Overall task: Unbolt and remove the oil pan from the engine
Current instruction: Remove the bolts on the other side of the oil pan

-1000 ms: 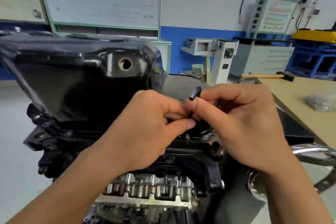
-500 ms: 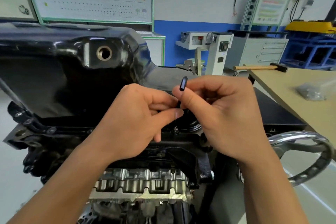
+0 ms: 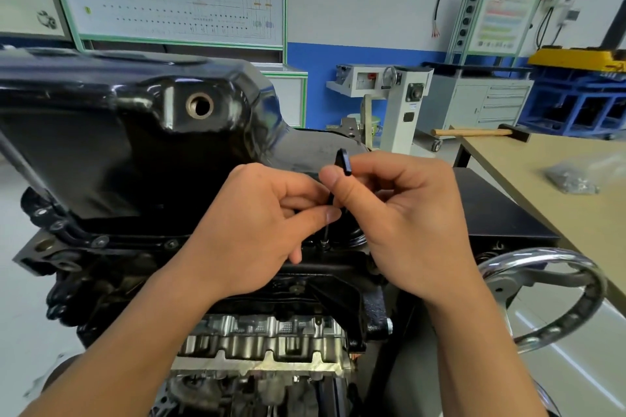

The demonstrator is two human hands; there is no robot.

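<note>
While the oil pan sits bottom-up on the engine, with flange bolts showing along its near edge, we enter this moment as follows:

Item in work: one flange bolt, on the pan's near flange at its shallow right end. It lies directly below both hands.

Tool: a thin black L-shaped key. Its long axis is close to upright and its bent head is uppermost. The tip meets the bolt head, but we cannot tell how deep it sits.

Left hand: it comes in from the left. Its grip is thumb and forefinger pinching the key's shaft low down.

Right hand: it comes in from the right. Its grip is thumb and curled fingers pinching the shaft higher up, just under the bent head.

Governing relation: the bolt lies straight down the shaft from both grips. The left grip is the nearer to the bolt and the right is the nearer to the head. We judge that the coming turn runs about this upright axis, and that any lean of the shaft would risk the tip slipping out.

Task status: by our reading, unbolting is under way and the pan is not yet lifted.

Also present: tabletop to the right, carrying a hammer and a bag of small parts; a chrome handwheel beside the engine
</note>
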